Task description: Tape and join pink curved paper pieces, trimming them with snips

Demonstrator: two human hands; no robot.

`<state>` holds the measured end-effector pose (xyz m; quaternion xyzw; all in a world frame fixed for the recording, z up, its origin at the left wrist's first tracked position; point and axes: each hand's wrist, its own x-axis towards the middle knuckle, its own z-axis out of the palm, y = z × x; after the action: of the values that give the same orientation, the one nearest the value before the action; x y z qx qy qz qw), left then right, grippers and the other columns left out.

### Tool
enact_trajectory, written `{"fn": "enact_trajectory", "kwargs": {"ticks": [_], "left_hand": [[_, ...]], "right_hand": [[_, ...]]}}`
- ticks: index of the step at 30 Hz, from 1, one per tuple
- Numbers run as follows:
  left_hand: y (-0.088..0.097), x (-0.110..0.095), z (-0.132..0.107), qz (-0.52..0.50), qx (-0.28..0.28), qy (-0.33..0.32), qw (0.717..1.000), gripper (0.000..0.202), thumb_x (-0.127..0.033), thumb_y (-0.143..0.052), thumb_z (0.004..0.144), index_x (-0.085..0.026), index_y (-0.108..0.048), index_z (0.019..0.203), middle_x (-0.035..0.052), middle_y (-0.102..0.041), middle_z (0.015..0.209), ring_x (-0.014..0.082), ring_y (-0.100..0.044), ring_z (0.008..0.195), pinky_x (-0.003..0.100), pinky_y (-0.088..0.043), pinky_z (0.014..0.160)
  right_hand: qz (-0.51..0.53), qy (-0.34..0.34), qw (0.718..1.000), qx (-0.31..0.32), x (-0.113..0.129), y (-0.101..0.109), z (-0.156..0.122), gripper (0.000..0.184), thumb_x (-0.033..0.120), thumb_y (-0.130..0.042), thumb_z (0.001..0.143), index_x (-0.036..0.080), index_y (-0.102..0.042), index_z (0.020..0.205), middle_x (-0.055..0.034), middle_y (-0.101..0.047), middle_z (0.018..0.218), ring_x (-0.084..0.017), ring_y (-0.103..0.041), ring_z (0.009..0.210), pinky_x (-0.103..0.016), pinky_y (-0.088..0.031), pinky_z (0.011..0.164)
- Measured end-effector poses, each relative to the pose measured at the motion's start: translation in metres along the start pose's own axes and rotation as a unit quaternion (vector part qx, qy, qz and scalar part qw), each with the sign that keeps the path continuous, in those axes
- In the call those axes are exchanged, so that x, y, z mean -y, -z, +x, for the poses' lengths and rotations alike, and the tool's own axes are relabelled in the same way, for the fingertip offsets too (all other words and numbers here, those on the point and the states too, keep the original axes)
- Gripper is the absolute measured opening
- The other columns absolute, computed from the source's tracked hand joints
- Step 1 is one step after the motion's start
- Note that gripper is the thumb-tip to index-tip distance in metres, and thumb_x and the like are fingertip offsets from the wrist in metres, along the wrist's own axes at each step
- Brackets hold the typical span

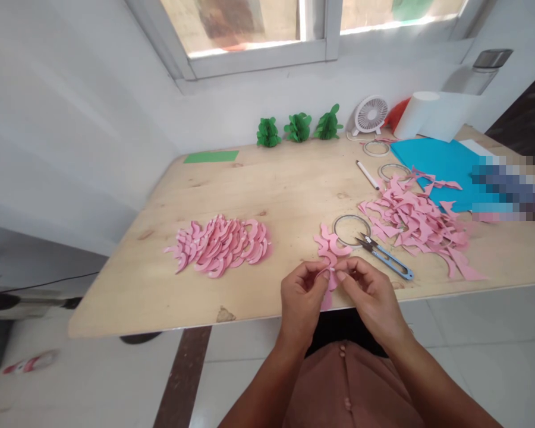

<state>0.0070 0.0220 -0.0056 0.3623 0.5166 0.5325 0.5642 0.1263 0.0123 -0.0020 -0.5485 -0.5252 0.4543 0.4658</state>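
Note:
Near the table's front edge, my left hand (304, 292) pinches a small pink paper piece (331, 278) between thumb and fingers. From the other side, my right hand (366, 291) has its fingertips closed on the same piece, at a small white spot. Just beyond my fingers lie several curved pink paper pieces (326, 242). Blue-handled thread snips (390, 259) rest to the right of my right hand, their tips by a roll of tape (351, 230). To the left is a heap of curved pink paper pieces (223, 245) with small white marks.
Pink paper scraps (414, 214) are piled at the right, near blue sheets (455, 190). A marker (367, 175) lies behind. Along the wall stand green paper ornaments (298, 128), a small fan (371, 115) and a white roll (417, 116). A green strip (211, 157) lies at the back left.

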Motion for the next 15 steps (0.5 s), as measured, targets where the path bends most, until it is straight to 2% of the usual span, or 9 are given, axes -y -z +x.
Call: {"fn": "enact_trajectory", "kwargs": {"ticks": [7, 15], "left_hand": [[-0.0016, -0.0025, -0.0027, -0.011, 0.003, 0.038, 0.999, 0.013, -0.024, -0.072, 0.066, -0.014, -0.068, 0.072, -0.0016, -0.059, 0.060, 0.0079, -0.048, 0.050, 0.019, -0.039, 0.045], [-0.0014, -0.0043, -0.0036, -0.010, 0.002, 0.046, 0.999, 0.013, -0.024, -0.073, 0.065, -0.013, -0.067, 0.069, -0.0019, -0.059, 0.059, 0.0069, -0.046, 0.049, 0.017, -0.036, 0.043]], "right_hand": [[-0.011, -0.009, 1.000, -0.010, -0.0033, 0.0002, -0.0010, 0.014, 0.031, -0.055, 0.086, 0.020, -0.063, 0.083, -0.0027, -0.066, 0.080, -0.019, -0.060, 0.079, -0.030, -0.047, 0.072], [-0.014, -0.006, 1.000, -0.013, -0.0040, 0.0005, -0.0020, 0.016, 0.032, -0.055, 0.085, 0.020, -0.064, 0.082, -0.0025, -0.065, 0.076, -0.020, -0.061, 0.078, -0.030, -0.047, 0.072]]}}
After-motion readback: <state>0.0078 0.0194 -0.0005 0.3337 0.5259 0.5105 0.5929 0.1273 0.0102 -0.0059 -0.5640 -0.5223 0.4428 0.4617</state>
